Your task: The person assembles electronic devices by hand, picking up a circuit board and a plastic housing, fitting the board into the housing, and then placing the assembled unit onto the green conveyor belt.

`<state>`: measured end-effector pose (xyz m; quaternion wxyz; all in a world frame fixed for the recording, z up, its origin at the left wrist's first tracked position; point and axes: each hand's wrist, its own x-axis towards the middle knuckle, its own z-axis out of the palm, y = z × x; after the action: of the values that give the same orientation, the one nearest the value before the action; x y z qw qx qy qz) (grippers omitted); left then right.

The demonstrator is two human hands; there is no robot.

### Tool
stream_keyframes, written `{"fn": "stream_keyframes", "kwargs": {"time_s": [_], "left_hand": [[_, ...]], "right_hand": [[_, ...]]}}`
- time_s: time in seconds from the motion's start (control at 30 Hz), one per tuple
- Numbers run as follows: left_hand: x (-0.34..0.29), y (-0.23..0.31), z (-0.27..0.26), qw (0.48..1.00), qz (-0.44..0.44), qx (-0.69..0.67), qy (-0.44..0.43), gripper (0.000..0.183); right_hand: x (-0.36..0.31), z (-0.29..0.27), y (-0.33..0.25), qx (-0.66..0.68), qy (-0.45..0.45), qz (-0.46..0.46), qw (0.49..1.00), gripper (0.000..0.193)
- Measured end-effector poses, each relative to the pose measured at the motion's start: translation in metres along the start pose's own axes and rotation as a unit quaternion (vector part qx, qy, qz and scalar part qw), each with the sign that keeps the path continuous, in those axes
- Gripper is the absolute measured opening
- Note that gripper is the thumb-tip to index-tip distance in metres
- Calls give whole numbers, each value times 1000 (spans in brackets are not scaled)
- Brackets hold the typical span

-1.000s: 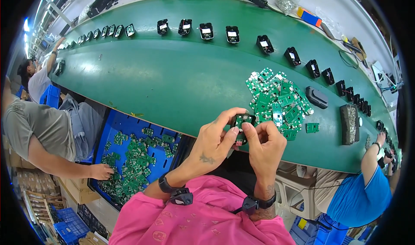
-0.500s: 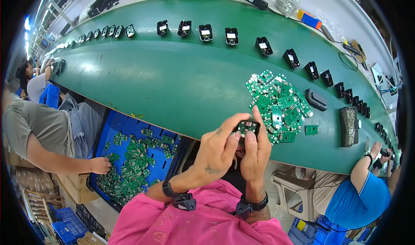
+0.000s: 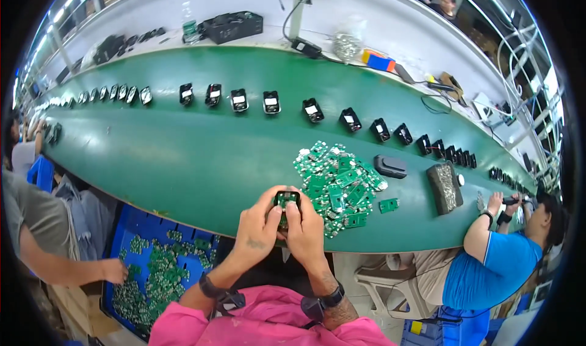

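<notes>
Over the near edge of the green bench, my left hand (image 3: 255,227) and my right hand (image 3: 307,227) grip a small black plastic housing (image 3: 279,194) between them. A green circuit board (image 3: 288,198) sits in its open top, and both my thumbs press on the board's near part. My fingers wrap round the sides and hide much of the housing. Just right of my hands lies a loose pile of green circuit boards (image 3: 342,184). One single board (image 3: 389,205) lies apart from the pile.
A row of black housings (image 3: 271,102) runs along the bench (image 3: 201,151). Beyond the pile are a closed dark case (image 3: 390,166) and a dark block (image 3: 445,189). A co-worker's hand (image 3: 115,271) reaches into a blue crate (image 3: 125,224) of boards; another person (image 3: 488,266) sits at right.
My view has tilted up and turned, shifting the bench down and left in the picture. My right forefinger, raised before, now curls beside the housing; both thumbs stay on the board.
</notes>
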<state>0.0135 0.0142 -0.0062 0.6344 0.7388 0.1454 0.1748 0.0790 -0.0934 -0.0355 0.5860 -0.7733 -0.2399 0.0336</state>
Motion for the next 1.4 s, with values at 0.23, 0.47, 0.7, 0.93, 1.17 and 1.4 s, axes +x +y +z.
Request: {"fn": "stream_keyframes", "kwargs": {"time_s": [0.23,0.47,0.7,0.93,1.17,1.4], "left_hand": [[77,-35,-86,992,-13,-90,84,36],[235,-92,-273,930,-25,169,325,35],[320,-132,-318,885,-15,355,302,47],[298,-103,-302,832,196,518,35,93],[286,-67,-268,860,135,478,113,74],[111,-13,-116,896,126,414,-99,77]], "right_hand": [[-5,-1,10,-118,-33,-6,992,42],[-13,30,14,-313,-24,-172,934,17],[-14,31,15,-315,-35,-162,935,16],[-6,29,14,-302,-17,-181,936,17],[-4,7,12,-193,-56,-154,967,15],[39,-70,-3,-332,43,-59,941,22]]}}
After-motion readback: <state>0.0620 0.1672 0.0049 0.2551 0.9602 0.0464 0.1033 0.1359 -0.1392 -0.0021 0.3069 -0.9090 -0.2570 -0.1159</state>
